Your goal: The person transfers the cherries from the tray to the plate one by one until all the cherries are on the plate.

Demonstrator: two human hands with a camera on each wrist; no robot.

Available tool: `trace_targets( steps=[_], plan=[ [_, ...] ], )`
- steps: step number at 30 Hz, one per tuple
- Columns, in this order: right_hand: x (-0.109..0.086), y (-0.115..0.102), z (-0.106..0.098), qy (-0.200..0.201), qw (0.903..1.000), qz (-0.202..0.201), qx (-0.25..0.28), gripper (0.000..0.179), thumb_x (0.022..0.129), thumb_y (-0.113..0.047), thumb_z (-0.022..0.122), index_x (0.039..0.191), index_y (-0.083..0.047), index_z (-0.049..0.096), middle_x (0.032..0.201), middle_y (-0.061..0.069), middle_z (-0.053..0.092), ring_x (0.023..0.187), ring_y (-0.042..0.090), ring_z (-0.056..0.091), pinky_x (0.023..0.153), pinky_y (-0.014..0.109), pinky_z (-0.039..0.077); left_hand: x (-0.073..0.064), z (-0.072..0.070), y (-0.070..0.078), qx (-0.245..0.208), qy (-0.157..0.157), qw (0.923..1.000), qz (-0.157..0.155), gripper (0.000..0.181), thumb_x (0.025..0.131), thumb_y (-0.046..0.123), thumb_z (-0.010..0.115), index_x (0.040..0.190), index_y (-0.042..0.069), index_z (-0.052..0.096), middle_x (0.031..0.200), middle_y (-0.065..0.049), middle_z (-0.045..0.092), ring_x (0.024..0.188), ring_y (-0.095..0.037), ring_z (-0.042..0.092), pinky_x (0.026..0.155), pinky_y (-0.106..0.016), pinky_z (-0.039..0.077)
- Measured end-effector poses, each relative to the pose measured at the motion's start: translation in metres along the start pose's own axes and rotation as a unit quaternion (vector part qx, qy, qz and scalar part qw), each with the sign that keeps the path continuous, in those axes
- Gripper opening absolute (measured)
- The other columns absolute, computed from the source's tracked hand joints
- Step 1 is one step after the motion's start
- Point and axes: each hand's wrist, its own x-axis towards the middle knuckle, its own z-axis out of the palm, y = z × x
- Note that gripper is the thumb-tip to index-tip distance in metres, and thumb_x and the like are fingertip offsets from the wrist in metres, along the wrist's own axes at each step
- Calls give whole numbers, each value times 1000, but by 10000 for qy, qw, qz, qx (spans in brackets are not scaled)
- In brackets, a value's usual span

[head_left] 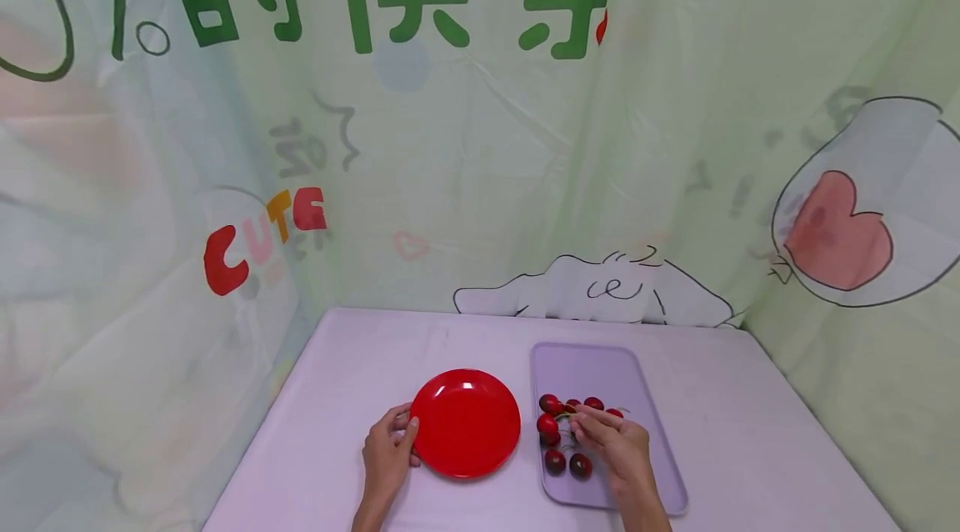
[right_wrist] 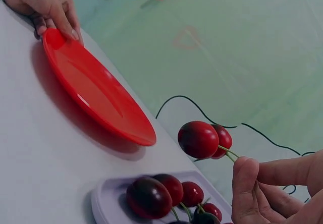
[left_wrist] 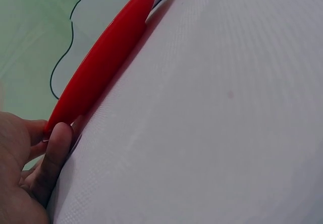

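My left hand [head_left: 388,447] grips the left rim of a round red plate [head_left: 467,425], thumb on the upper edge and fingers beneath. In the left wrist view the plate's edge sits close over the white tabletop. My right hand [head_left: 618,444] pinches the green stems of two joined dark-red cherries [right_wrist: 198,139] between thumb and fingertips. They hang above a lilac rectangular tray [head_left: 592,369], off to the right of the plate. Several other cherries [head_left: 581,466] with stems lie in the tray, some partly hidden behind the right hand.
The table [head_left: 420,340] has a pale cloth-like cover. Behind it and at both sides hangs a light green printed curtain [head_left: 480,182] with green characters, coloured letters and cartoon drawings.
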Motion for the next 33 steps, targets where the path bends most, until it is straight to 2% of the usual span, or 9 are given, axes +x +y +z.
trace_targets(
  steps=[10,22,33],
  plan=[
    [-2,7,25,29,10000,57,-70,29,100,1,76,127,12,75,93,8,84,79,14,82,74,23,67,-3,-2,5,-42,-82,9999,-79,37,108,17,71,143,9,69,119,-18,77,56,-16,68,58,-22,62],
    [-6,7,36,-65,10000,-21,-60,27,100,5,73,125,16,74,88,9,83,75,14,81,71,22,67,-2,-3,5,-60,-35,10000,-37,36,108,16,70,143,8,69,116,-17,77,56,-16,68,57,-23,62],
    [-5,13,49,-155,9998,77,-45,39,100,4,74,134,20,65,90,10,83,76,15,81,74,27,69,2,-1,0,-164,-84,9998,45,35,107,14,71,141,7,70,116,-18,78,52,-15,66,52,-23,60]
  ],
)
